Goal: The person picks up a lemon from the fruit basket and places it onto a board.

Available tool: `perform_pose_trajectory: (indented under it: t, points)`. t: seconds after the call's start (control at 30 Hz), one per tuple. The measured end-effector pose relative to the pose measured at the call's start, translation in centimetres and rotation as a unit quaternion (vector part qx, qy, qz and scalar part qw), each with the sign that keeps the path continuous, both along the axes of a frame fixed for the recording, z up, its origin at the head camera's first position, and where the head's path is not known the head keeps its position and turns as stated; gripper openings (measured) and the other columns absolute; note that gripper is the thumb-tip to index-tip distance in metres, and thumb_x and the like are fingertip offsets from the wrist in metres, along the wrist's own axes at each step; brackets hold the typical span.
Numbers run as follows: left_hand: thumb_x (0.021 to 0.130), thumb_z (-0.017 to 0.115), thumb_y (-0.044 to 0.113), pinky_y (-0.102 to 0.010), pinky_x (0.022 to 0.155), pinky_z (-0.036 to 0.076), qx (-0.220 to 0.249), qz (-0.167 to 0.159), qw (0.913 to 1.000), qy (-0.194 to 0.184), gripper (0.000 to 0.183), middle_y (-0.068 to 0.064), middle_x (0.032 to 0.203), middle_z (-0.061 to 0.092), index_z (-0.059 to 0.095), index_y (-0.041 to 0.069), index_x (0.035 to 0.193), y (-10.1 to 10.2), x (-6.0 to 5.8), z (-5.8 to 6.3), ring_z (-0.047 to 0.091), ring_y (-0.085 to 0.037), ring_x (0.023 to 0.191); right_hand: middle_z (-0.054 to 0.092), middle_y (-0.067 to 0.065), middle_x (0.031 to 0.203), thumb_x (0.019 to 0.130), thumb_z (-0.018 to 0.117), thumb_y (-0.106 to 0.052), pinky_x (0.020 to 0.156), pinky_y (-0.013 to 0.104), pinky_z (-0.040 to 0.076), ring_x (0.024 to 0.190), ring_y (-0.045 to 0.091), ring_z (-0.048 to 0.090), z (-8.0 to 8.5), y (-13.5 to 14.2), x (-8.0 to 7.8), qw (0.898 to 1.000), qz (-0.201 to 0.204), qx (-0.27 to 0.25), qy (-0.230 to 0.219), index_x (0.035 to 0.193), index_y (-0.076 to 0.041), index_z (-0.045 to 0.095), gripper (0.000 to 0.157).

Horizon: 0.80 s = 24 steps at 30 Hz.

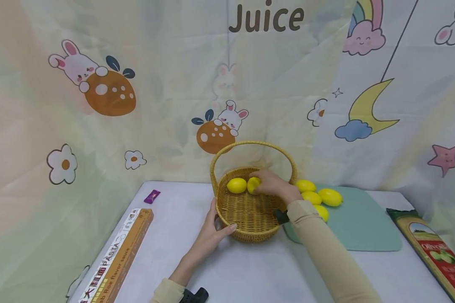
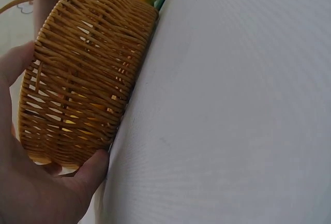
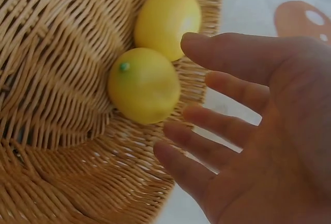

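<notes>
A wicker basket (image 1: 252,214) with a tall arched handle stands on the table. Two lemons lie inside, against its far wall: one lemon (image 1: 236,185) at left, and another lemon (image 3: 144,85) beside it. At the basket's near left side, my left hand (image 1: 211,235) holds the woven wall, thumb toward the front; the left wrist view shows this hand (image 2: 39,182) spread along the wall. My right hand (image 1: 271,184) is over the far part of the basket. In the right wrist view, this hand (image 3: 264,115) has loosely extended fingers beside the lemons, gripping neither.
Several more lemons (image 1: 330,197) sit right of the basket, on or beside a pale green mat (image 1: 371,227). A pasta box (image 1: 117,256) and a small purple packet (image 1: 152,196) lie at left. An olive oil packet (image 1: 432,252) lies at far right. A printed curtain (image 1: 167,84) hangs behind.
</notes>
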State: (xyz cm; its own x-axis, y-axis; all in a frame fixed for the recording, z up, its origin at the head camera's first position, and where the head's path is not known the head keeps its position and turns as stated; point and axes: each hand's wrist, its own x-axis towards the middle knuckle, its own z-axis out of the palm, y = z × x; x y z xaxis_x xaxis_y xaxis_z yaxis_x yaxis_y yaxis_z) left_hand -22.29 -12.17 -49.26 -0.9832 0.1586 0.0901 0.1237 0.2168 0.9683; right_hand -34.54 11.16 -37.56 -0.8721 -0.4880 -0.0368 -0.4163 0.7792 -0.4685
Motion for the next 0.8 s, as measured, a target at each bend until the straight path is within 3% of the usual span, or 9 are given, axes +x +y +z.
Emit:
perform_pose_trajectory:
  t: [0.07, 0.2, 0.33, 0.6, 0.8]
  points:
    - [0.088, 0.074, 0.041, -0.064, 0.12, 0.013, 0.001, -0.002, 1.0, 0.0, 0.105, 0.004, 0.168, 0.004, -0.007, 0.046, 0.155, 0.0, -0.1, 0.0, 0.007, -0.026, 0.156, 0.055, 0.018, 0.142, 0.084, 0.069, -0.011, 0.092, 0.043, 0.045, 0.112, 0.029, 0.052, -0.3, 0.0, -0.4, 1.0, 0.0, 0.01, 0.004, 0.143, -0.003, 0.052, 0.062]
    - [0.088, 0.074, 0.04, -0.064, 0.12, 0.012, 0.002, -0.002, 1.0, 0.0, 0.106, 0.004, 0.168, 0.003, -0.007, 0.045, 0.156, 0.0, 0.0, 0.0, 0.006, -0.026, 0.156, 0.053, 0.016, 0.145, 0.087, 0.069, -0.014, 0.104, 0.049, 0.043, 0.128, 0.033, 0.05, -0.7, -0.3, -0.5, 1.0, -0.006, 0.026, -0.002, 0.144, -0.005, 0.051, 0.06]
    - [0.088, 0.074, 0.04, -0.063, 0.121, 0.012, 0.0, 0.0, 1.0, 0.002, 0.106, 0.004, 0.168, 0.003, -0.007, 0.044, 0.156, -0.1, 0.0, 0.1, 0.006, -0.026, 0.156, 0.054, 0.015, 0.145, 0.088, 0.068, -0.016, 0.11, 0.05, 0.041, 0.133, 0.034, 0.049, -0.7, -0.6, -0.2, 0.999, -0.008, 0.031, -0.014, 0.141, -0.006, 0.055, 0.056]
    - [0.089, 0.074, 0.039, -0.062, 0.122, 0.014, 0.005, -0.003, 1.0, 0.006, 0.105, 0.005, 0.168, 0.004, -0.006, 0.044, 0.156, 0.0, -0.2, 0.2, 0.008, -0.023, 0.155, 0.057, 0.012, 0.141, 0.091, 0.069, -0.014, 0.106, 0.049, 0.045, 0.131, 0.03, 0.051, -1.0, -0.7, 0.0, 0.998, 0.0, 0.049, -0.041, 0.133, -0.008, 0.062, 0.043]
    - [0.088, 0.074, 0.039, -0.061, 0.122, 0.014, 0.004, -0.004, 1.0, 0.001, 0.106, 0.006, 0.168, 0.004, -0.007, 0.044, 0.156, 0.1, -0.1, 0.3, 0.008, -0.023, 0.156, 0.06, 0.011, 0.139, 0.087, 0.072, -0.007, 0.099, 0.046, 0.051, 0.126, 0.028, 0.054, -0.4, -0.9, 0.8, 0.995, 0.018, 0.06, -0.071, 0.13, -0.01, 0.065, 0.044]
